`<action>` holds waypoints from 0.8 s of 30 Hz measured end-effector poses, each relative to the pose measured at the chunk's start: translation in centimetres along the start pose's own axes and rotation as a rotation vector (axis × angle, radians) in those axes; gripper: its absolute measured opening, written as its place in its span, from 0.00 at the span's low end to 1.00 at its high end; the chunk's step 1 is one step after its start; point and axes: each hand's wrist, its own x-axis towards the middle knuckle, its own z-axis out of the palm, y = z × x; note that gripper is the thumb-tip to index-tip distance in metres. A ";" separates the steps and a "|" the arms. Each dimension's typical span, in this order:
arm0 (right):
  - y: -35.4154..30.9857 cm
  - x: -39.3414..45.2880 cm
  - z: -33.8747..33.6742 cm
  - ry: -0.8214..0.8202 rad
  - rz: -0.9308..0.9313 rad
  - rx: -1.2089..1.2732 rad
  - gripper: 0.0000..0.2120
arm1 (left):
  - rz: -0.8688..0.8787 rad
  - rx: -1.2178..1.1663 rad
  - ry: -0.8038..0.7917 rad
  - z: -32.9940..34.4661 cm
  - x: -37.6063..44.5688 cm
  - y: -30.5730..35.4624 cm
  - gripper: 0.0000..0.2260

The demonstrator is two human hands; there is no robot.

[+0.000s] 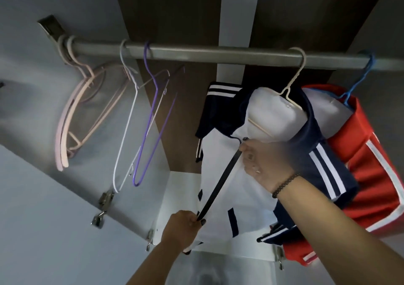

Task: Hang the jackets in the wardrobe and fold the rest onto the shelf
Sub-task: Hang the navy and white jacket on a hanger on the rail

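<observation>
From the head camera, looking up into the wardrobe: a grey rail (196, 54) runs across from nine to three o'clock. A white and navy jacket (236, 175) hangs at centre on a cream hanger (293, 88); at its three o'clock a red jacket (367, 171) hangs on a blue hanger (358, 81), touching it. The right hand (265, 164) pinches the top of the jacket's dark zip (218, 186), fingers curled. At six o'clock the left hand (184, 225) grips the zip's lower end, pulling it taut. Towards nine o'clock hang bare hangers: purple (150, 118), white (124, 131) and pink (65, 136).
</observation>
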 end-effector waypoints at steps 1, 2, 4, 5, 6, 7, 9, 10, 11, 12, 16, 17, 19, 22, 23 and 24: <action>-0.2 0.1 0.1 -0.012 0.000 -0.021 0.14 | 0.033 -0.019 0.007 -0.4 0.1 0.9 0.12; -0.3 0.1 0.2 -0.023 0.005 -0.044 0.14 | 0.079 -0.080 0.047 -0.9 0.1 2.1 0.07; -0.1 0.1 0.3 -0.036 0.025 -0.112 0.14 | 0.196 -0.251 0.210 -2.2 0.0 5.1 0.10; 0.2 0.0 0.3 -0.041 0.037 -0.155 0.15 | 0.263 -0.304 0.286 -3.0 0.1 6.8 0.13; 0.5 -0.2 0.3 -0.048 0.046 -0.192 0.15 | 0.333 -0.340 0.337 -3.8 0.1 8.5 0.15; 0.8 -0.3 0.2 -0.056 0.053 -0.217 0.14 | 0.406 -0.360 0.364 -4.4 0.1 10.1 0.15; 1.1 -0.3 0.0 -0.062 0.050 -0.241 0.13 | 0.506 -0.334 0.390 -5.1 0.3 12.4 0.10; 1.2 -0.3 -0.1 -0.056 0.040 -0.244 0.13 | 0.520 -0.314 0.407 -5.3 0.4 13.0 0.07; 1.2 -0.3 -0.2 -0.048 0.026 -0.242 0.13 | 0.515 -0.303 0.426 -5.3 0.5 13.2 0.05; 1.1 -0.2 -0.5 -0.040 0.009 -0.238 0.13 | 0.500 -0.297 0.444 -5.2 0.8 13.3 0.04; 1.8 0.2 -1.4 0.011 -0.026 -0.211 0.14 | 0.478 -0.289 0.444 -4.4 1.9 13.4 0.04; 2.2 0.3 -1.5 0.028 -0.030 -0.194 0.14 | 0.470 -0.296 0.432 -4.2 2.1 13.4 0.04; 3.1 0.4 -1.7 0.057 -0.037 -0.142 0.15 | 0.473 -0.326 0.401 -4.0 2.4 13.3 0.03; 4.6 0.1 -2.3 0.050 0.013 0.002 0.12 | 0.495 -0.380 0.389 -3.9 2.4 13.0 0.04; 5.0 -0.1 -2.5 0.043 0.057 0.049 0.10 | 0.483 -0.411 0.392 -3.9 2.3 12.8 0.04; 5.4 -0.3 -2.8 0.039 0.099 0.075 0.07 | 0.467 -0.447 0.391 -4.0 2.3 12.7 0.05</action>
